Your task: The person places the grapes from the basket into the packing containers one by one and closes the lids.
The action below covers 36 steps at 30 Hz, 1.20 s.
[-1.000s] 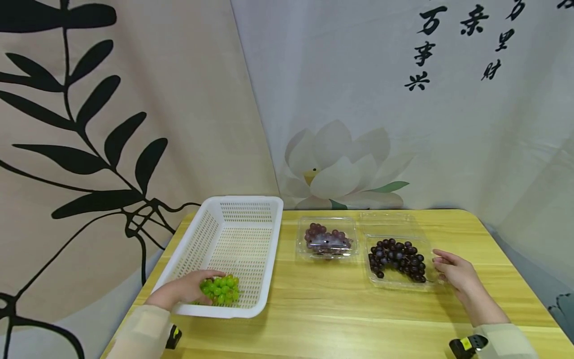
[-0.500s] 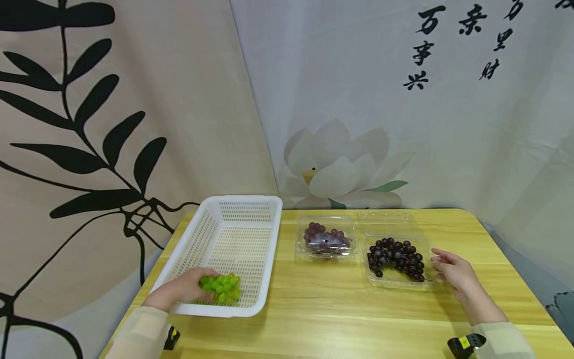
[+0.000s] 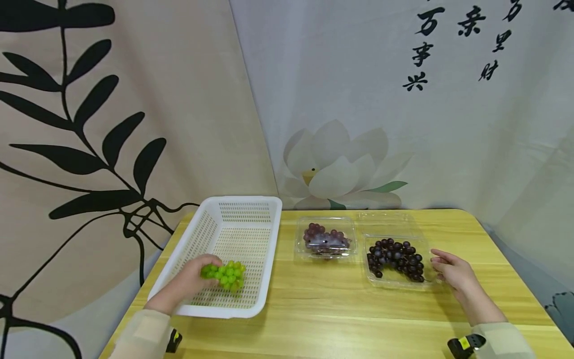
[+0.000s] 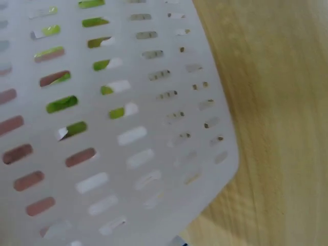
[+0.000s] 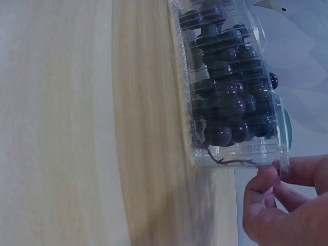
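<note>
My left hand (image 3: 197, 276) reaches into a white slotted plastic basket (image 3: 239, 237) and grips a bunch of green grapes (image 3: 231, 275) over its near part. Through the basket wall (image 4: 169, 154) in the left wrist view, bits of green grapes and fingers show in the slots; most of the hand is hidden. At the right, my right hand (image 3: 459, 274) pinches the rim of a clear plastic box (image 5: 283, 138) between thumb and fingers. That box has its lid folded back and holds a bunch of dark grapes (image 3: 396, 259), with a stem (image 5: 225, 161) at the near end.
Between the basket and the lidded-back box stands a second clear box (image 3: 301, 249), closed, with reddish grapes (image 3: 327, 238) inside. All stand on a wooden table (image 3: 323, 319). A printed cloth (image 3: 202, 99) hangs right behind its far edge.
My left hand has risen slightly and moved away from the basket's near wall, carrying the green grapes along. The right hand stays at the box rim.
</note>
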Each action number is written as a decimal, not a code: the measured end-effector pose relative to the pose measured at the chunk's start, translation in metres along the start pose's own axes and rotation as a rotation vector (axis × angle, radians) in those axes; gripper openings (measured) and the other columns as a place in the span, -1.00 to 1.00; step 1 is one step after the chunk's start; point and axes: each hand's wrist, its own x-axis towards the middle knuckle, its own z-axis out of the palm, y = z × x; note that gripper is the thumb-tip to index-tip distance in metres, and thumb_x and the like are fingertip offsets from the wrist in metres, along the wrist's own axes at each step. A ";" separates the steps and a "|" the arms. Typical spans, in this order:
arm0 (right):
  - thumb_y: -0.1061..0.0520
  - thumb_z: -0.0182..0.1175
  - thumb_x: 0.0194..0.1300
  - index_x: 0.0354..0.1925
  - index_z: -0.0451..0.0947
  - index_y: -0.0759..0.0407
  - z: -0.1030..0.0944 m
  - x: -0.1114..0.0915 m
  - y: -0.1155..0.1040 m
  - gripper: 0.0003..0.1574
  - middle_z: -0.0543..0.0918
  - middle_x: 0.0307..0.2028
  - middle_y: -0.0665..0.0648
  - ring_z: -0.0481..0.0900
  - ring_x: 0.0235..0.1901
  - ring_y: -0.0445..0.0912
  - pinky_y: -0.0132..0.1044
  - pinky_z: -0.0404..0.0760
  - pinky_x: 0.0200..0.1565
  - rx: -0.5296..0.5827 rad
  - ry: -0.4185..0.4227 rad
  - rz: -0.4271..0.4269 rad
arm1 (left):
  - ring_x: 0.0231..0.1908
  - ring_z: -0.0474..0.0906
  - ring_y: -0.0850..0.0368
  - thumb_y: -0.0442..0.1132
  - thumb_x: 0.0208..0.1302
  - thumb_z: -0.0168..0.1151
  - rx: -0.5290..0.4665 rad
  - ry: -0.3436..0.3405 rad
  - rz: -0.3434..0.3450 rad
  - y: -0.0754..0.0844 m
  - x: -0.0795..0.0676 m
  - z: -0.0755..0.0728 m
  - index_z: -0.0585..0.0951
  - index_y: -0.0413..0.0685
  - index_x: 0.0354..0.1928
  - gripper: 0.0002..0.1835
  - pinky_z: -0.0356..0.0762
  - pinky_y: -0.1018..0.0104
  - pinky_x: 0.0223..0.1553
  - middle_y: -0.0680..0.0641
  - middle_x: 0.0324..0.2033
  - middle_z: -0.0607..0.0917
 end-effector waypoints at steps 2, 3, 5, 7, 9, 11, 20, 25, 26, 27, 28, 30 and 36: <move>0.20 -0.09 0.44 0.40 0.01 0.42 0.000 0.000 0.000 -0.33 0.49 -0.27 -0.22 0.49 -0.34 -0.33 -0.39 0.56 -0.33 0.004 -0.001 0.004 | 0.19 0.37 -0.26 -0.43 -0.03 0.41 0.026 0.038 0.037 0.002 0.001 0.000 0.62 0.01 -0.11 -0.61 0.27 -0.21 0.23 -0.21 0.12 0.54; 0.20 -0.09 0.44 0.40 0.01 0.42 0.000 0.000 0.000 -0.33 0.49 -0.27 -0.22 0.48 -0.34 -0.33 -0.39 0.56 -0.33 0.005 -0.002 0.006 | 0.19 0.37 -0.27 -0.44 -0.03 0.41 0.043 0.057 0.051 0.004 0.002 0.000 0.62 -0.01 -0.09 -0.60 0.29 -0.19 0.22 -0.21 0.13 0.53; 0.19 -0.09 0.44 0.40 0.01 0.41 0.000 0.001 0.000 -0.33 0.49 -0.27 -0.23 0.48 -0.34 -0.33 -0.39 0.56 -0.33 0.005 -0.001 0.006 | 0.20 0.37 -0.26 -0.44 -0.03 0.41 0.070 0.087 0.078 0.006 0.003 0.000 0.62 -0.05 -0.07 -0.59 0.33 -0.16 0.20 -0.21 0.14 0.52; 0.19 -0.09 0.44 0.40 0.02 0.41 0.000 0.000 0.000 -0.33 0.48 -0.28 -0.24 0.48 -0.33 -0.34 -0.39 0.56 -0.33 0.003 0.000 0.006 | 0.20 0.37 -0.26 -0.44 -0.02 0.41 0.092 0.113 0.099 0.009 0.004 0.000 0.62 -0.08 -0.04 -0.58 0.37 -0.14 0.18 -0.20 0.15 0.51; 0.19 -0.09 0.44 0.40 0.02 0.41 0.001 0.000 0.000 -0.33 0.48 -0.28 -0.24 0.48 -0.33 -0.34 -0.39 0.56 -0.33 0.002 0.001 0.003 | 0.20 0.37 -0.24 -0.44 -0.02 0.41 0.095 0.137 0.114 0.012 0.005 0.000 0.62 -0.10 -0.03 -0.57 0.39 -0.13 0.16 -0.18 0.15 0.51; 0.20 -0.09 0.44 0.40 0.02 0.41 0.001 -0.001 -0.001 -0.34 0.49 -0.28 -0.23 0.48 -0.33 -0.34 -0.40 0.56 -0.33 0.003 0.001 0.002 | 0.20 0.37 -0.22 -0.44 -0.02 0.41 0.102 0.169 0.131 0.015 0.006 0.000 0.62 -0.10 -0.02 -0.57 0.41 -0.11 0.15 -0.17 0.15 0.52; 0.22 -0.12 0.45 0.40 0.01 0.43 0.001 -0.003 -0.001 -0.35 0.49 -0.25 -0.17 0.47 -0.34 -0.30 -0.38 0.54 -0.36 0.001 -0.004 -0.003 | 0.23 0.34 -0.19 -0.46 -0.04 0.42 0.114 0.319 0.163 0.025 0.012 -0.003 0.63 -0.10 -0.03 -0.55 0.37 -0.12 0.17 -0.16 0.18 0.51; 0.20 -0.12 0.45 0.41 0.00 0.41 0.000 -0.003 -0.002 -0.34 0.48 -0.26 -0.20 0.48 -0.33 -0.31 -0.37 0.54 -0.35 0.008 -0.010 0.002 | 0.23 0.36 -0.14 -0.46 -0.06 0.44 0.124 0.384 0.218 0.036 0.014 -0.002 0.64 -0.07 -0.03 -0.54 0.39 -0.05 0.17 -0.11 0.18 0.52; 0.20 -0.12 0.45 0.41 0.00 0.41 0.000 -0.003 -0.002 -0.34 0.48 -0.26 -0.20 0.48 -0.33 -0.31 -0.37 0.54 -0.35 0.009 -0.010 0.003 | 0.23 0.36 -0.13 -0.46 -0.07 0.44 0.123 0.396 0.231 0.039 0.015 -0.002 0.65 -0.06 -0.04 -0.54 0.39 -0.04 0.18 -0.10 0.18 0.52; 0.20 -0.11 0.45 0.41 0.00 0.41 0.000 -0.003 -0.002 -0.34 0.48 -0.26 -0.20 0.48 -0.32 -0.32 -0.37 0.54 -0.34 0.009 -0.009 0.003 | 0.23 0.36 -0.12 -0.45 -0.06 0.44 0.126 0.405 0.242 0.042 0.016 -0.002 0.65 -0.05 -0.04 -0.54 0.38 -0.03 0.18 -0.09 0.18 0.53; 0.20 -0.11 0.45 0.41 0.00 0.41 0.000 -0.003 -0.002 -0.34 0.48 -0.26 -0.20 0.48 -0.32 -0.32 -0.37 0.54 -0.34 0.009 -0.008 0.004 | 0.23 0.36 -0.12 -0.44 -0.06 0.44 0.130 0.413 0.251 0.044 0.017 -0.002 0.65 -0.04 -0.03 -0.54 0.37 -0.02 0.19 -0.08 0.18 0.53; 0.20 -0.11 0.45 0.41 0.00 0.41 0.000 -0.003 -0.001 -0.34 0.48 -0.25 -0.19 0.48 -0.32 -0.32 -0.37 0.55 -0.34 0.010 -0.006 0.007 | 0.23 0.35 -0.12 -0.44 -0.06 0.44 0.135 0.427 0.266 0.048 0.019 -0.001 0.65 -0.04 -0.03 -0.54 0.37 -0.03 0.20 -0.07 0.17 0.54; 0.19 -0.11 0.45 0.41 0.00 0.41 0.000 -0.002 0.000 -0.34 0.49 -0.25 -0.19 0.48 -0.32 -0.31 -0.37 0.56 -0.33 0.005 -0.004 0.005 | 0.22 0.37 -0.11 -0.45 -0.10 0.46 0.134 0.484 0.304 0.055 0.025 0.000 0.66 -0.04 -0.06 -0.54 0.38 -0.01 0.19 -0.06 0.14 0.57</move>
